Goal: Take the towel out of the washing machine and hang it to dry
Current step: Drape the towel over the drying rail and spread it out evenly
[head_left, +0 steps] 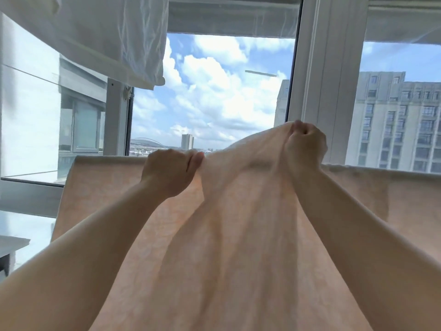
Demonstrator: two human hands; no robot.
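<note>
A large pale peach towel (233, 247) fills the lower middle of the head view. Its far part hangs flat over a horizontal line whose support is hidden, with the top edge level at mid-height. The near part rises toward me in a bunched fold. My left hand (170, 172) pinches that fold at the towel's top edge. My right hand (304, 144) is closed on the fold a little higher and to the right, lifting it into a peak. Both forearms reach up from the bottom corners.
A white sheet (107, 37) hangs overhead at the upper left. Behind the towel stand tall windows with a white frame post (329, 68) just behind my right hand. A grey ledge (12, 244) sits at the lower left. Buildings and sky lie outside.
</note>
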